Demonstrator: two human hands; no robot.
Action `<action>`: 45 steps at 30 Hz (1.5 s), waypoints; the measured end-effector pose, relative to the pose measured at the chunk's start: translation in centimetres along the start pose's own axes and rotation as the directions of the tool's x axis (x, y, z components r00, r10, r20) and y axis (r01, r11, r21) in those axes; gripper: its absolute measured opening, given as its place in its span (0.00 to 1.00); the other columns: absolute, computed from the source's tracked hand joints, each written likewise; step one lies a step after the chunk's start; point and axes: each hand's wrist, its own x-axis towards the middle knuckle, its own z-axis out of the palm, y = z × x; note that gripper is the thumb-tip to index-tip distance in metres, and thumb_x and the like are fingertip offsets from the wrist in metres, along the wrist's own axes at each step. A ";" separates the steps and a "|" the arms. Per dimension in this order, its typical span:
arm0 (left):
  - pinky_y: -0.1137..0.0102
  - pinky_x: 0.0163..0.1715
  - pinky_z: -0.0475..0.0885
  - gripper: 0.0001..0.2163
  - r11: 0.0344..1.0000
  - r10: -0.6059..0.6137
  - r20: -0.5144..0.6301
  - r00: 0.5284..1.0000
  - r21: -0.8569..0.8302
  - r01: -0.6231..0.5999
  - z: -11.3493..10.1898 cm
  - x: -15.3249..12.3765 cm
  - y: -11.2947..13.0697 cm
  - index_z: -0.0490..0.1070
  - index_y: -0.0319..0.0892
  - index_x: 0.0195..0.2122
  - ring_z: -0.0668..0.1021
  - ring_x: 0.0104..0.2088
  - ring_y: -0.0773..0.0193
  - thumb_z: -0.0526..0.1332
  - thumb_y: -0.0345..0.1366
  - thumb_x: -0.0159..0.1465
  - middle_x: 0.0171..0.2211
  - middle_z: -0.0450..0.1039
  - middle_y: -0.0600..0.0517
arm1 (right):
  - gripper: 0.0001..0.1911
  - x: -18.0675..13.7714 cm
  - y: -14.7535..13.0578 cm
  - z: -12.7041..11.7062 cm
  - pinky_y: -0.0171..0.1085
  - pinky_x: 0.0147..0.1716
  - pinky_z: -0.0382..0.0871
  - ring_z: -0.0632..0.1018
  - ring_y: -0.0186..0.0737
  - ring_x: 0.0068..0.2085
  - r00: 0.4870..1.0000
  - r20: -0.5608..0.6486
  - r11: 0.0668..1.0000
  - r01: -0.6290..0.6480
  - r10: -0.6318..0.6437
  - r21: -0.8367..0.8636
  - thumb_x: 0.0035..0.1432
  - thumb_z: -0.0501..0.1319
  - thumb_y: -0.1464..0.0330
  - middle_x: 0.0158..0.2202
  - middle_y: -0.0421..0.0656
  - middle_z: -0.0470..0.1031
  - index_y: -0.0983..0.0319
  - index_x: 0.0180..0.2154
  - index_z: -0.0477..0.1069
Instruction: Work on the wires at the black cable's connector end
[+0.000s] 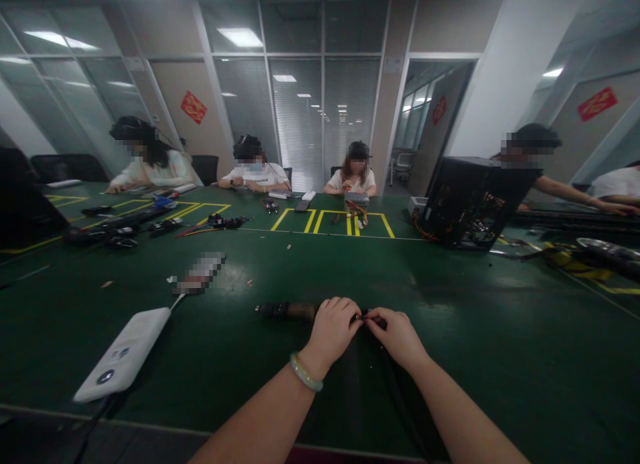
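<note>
So the main thing here is a dark, stubby tube (289, 311) lying flat on the green worktop (450, 331), near the front edge and roughly dead centre. Its right end disappears into the left hand (333, 327), whose fingers are curled tight around it. The right hand (397, 335) is butted up against the left, fingertips touching, and its fingers are pinched together on the end of a black cable (387, 367) that trails back toward the person under the right forearm. The exact bit where the tube and cable meet is too small and hidden to make out, tbh.

There's a pale green bracelet (306, 373) on the left wrist. Off to the left, well apart from the hands, sits a white power bank (125, 354) with a cord at its far end.

Further back there are yellow tape boxes (333, 221) on the worktop and a black computer case (465, 201) on the right. Several other people (355, 174) sit around the far side, busy with their own small parts.
</note>
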 end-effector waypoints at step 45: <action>0.62 0.48 0.65 0.05 0.999 0.026 0.014 1.000 -0.041 -0.026 -0.4 0.0 -0.4 0.70 0.45 0.39 0.73 0.47 0.58 0.63 0.31 0.62 0.43 0.73 0.52 | 0.08 0.2 0.6 0.1 0.37 0.40 0.69 0.79 0.42 0.39 1.000 0.013 0.994 -0.013 0.012 0.107 0.60 0.59 0.65 0.36 0.40 0.80 0.57 0.36 0.77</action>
